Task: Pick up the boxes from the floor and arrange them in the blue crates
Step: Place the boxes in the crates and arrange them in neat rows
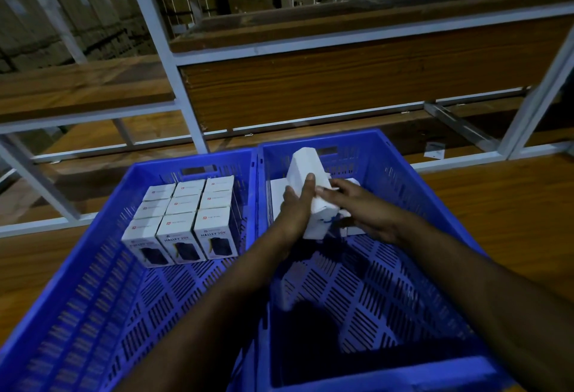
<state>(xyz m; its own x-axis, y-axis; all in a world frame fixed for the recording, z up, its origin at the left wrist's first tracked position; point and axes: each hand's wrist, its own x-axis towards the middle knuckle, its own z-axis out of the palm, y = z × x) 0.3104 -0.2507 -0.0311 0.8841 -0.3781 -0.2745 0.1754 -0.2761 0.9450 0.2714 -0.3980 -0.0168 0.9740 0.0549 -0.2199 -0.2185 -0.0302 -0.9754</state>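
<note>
Left hand [295,205] gripped tilted box [313,192]; right hand [357,205] steadied it, fingers straight. Best stood upright, flush against back row [278,196], right crate [413,174].

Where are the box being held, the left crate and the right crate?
held box [306,163]: head view, upper white face.
left crate [198,158]: head view, far rim.
right crate [400,155]: head view, far right rim.

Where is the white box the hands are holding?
In the head view, the white box is tilted over the far end of the right blue crate, between the left hand and right hand.
</note>
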